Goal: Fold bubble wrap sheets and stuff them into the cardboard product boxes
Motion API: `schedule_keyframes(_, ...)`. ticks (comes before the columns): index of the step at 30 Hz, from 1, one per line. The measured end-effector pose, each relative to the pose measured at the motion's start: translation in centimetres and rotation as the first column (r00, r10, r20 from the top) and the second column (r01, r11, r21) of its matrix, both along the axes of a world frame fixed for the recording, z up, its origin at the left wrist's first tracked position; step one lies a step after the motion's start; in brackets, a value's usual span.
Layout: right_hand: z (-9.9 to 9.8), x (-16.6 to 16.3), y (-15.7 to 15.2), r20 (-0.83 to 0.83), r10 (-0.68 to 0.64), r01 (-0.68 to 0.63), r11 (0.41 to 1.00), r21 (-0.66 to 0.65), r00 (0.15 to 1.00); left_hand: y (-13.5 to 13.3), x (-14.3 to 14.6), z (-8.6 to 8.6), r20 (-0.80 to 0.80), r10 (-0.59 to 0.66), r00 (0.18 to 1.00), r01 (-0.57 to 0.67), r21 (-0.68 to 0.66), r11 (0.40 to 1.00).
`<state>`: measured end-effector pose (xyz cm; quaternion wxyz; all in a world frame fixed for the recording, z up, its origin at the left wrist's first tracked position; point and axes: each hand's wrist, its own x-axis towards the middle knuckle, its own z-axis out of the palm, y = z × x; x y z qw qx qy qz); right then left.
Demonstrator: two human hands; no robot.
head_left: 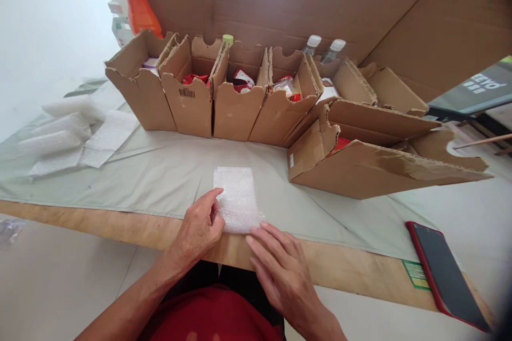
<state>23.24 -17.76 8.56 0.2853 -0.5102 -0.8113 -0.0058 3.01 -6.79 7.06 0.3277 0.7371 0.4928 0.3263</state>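
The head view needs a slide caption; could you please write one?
Left hand and right hand at a piece of bubble wrap by the wooden table edge, facing open cardboard boxes.

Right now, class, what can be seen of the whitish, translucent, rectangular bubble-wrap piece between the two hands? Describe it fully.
The whitish, translucent bubble-wrap piece is roughly rectangular, with a bumpy, crinkled, plastic-looking surface and a ragged near right corner. It lies flat on the pale grey-green cloth, its near end reaching over the bare wooden table edge. The bare left hand touches its left side; fingertips of the bare right hand seem to touch its near right corner. Whether it encloses anything cannot be told.
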Motion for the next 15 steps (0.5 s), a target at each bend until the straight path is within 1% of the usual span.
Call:
schedule_keyframes(2, -0.3, 0.1, 1.4, 0.087, 0.025, -0.018, 0.997, -0.080, 0.996, 0.0, 0.2, -0.1, -0.025, -0.005, 1.000, 0.005, 0.014, 1.000)
schedule_keyframes(5, -0.9, 0.4, 3.3, 0.108, 0.065, -0.046, 0.986, -0.162, 0.992, -0.4, 0.1, 0.1, -0.062, -0.020, 0.998, 0.025, 0.079, 0.997)
schedule_keyframes(7, -1.2, 0.5, 4.1, 0.090, 0.079, -0.063, 0.984, -0.166, 0.993, -1.0, -0.2, 0.4, -0.089, -0.034, 0.995, 0.049, 0.176, 0.983)
schedule_keyframes(9, -1.2, 0.7, 4.6, 0.081, 0.087, -0.074, 0.986, -0.148, 0.993, -1.7, -0.8, 0.6, -0.133, -0.065, 0.989, 0.102, 0.294, 0.950)
schedule_keyframes(11, -0.7, 0.8, 4.9, 0.067, 0.092, -0.082, 0.986, -0.144, 0.994, -2.3, -1.3, 0.7, -0.196, -0.129, 0.972, 0.195, 0.366, 0.910)
schedule_keyframes(12, -0.3, 0.8, 5.0, 0.048, 0.091, -0.083, 0.984, -0.156, 0.995, -2.4, -1.6, 0.7, -0.220, -0.168, 0.961, 0.243, 0.381, 0.892)
schedule_keyframes(13, 0.2, 0.8, 5.1, 0.019, 0.088, -0.083, 0.979, -0.186, 0.996, -2.4, -1.8, 0.7, -0.229, -0.205, 0.952, 0.281, 0.381, 0.881)
schedule_keyframes(15, 1.2, 0.9, 5.2, -0.065, 0.076, -0.092, 0.952, -0.291, 0.995, -2.3, -2.0, 0.7, -0.192, -0.256, 0.947, 0.309, 0.343, 0.887)
